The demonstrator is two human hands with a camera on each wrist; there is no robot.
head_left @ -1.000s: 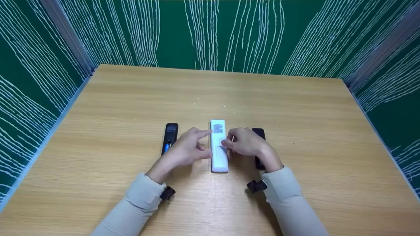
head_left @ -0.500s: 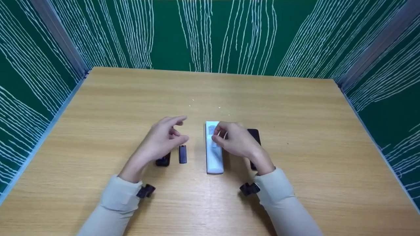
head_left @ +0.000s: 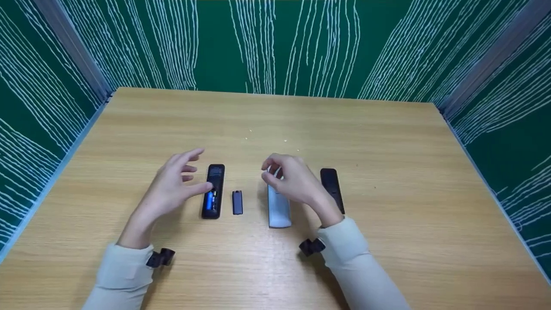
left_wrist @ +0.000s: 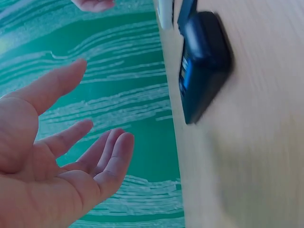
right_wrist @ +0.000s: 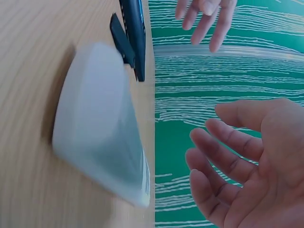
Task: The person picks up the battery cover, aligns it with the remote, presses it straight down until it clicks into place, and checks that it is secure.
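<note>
My left hand (head_left: 170, 187) hovers with spread fingers just left of a black remote control (head_left: 218, 183), its thumb tip overlapping the remote's edge in the head view. The remote lies face down, its battery compartment uncovered, with a blue battery (head_left: 209, 201) inside. Right of it lies a small dark battery cover (head_left: 237, 203). Above a white remote control (head_left: 280, 212) is my right hand (head_left: 295, 178), fingers loosely bent and holding nothing; it hides the remote's upper part. In the right wrist view, a gap separates that hand (right_wrist: 247, 161) from the white remote (right_wrist: 95, 109).
A second black remote control (head_left: 330, 183) lies to the right, partly covered by my right wrist. Small white specks dot the wooden table (head_left: 366, 142) farther back. Green walls (head_left: 224, 47) with white streaks enclose the back and sides.
My left hand has left the white remote and moved left past the battery cover and the black remote. The right hand has shifted slightly left and up over the white remote.
</note>
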